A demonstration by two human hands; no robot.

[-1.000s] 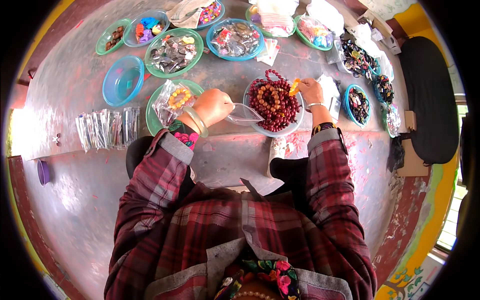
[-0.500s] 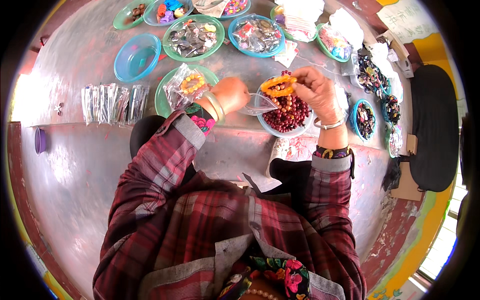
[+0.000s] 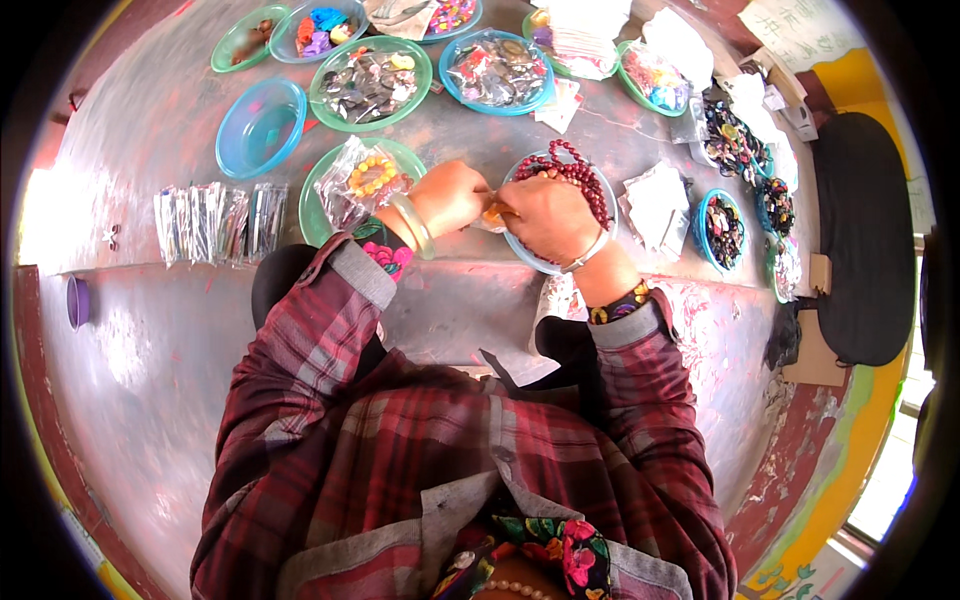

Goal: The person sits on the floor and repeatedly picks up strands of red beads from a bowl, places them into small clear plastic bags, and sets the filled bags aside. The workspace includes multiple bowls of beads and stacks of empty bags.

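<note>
My left hand (image 3: 450,193) is closed at the left rim of a pale blue bowl (image 3: 533,261), pinching a small clear plastic bag that is mostly hidden. My right hand (image 3: 556,216) is above that bowl, its fingers meeting the left ones. Between them shows a bit of the orange bead bracelet (image 3: 494,214), at the bag's mouth; whether it is inside I cannot tell. Dark red bead strings (image 3: 592,180) fill the bowl behind my right hand. By my left wrist, a green bowl (image 3: 309,208) holds bagged bracelets, with a yellow bead bracelet (image 3: 372,176) on top.
An unfilled blue bowl (image 3: 226,135) and rows of slim packets (image 3: 220,222) lie to the left. Farther back are a green bowl (image 3: 424,92) and a blue bowl (image 3: 546,92) of bagged trinkets. White packets (image 3: 655,208) and a blue basket (image 3: 720,232) sit to the right.
My right hand has moved left and down, bringing the orange bracelet to the bag in my left hand. White packets at the right have come into view.
</note>
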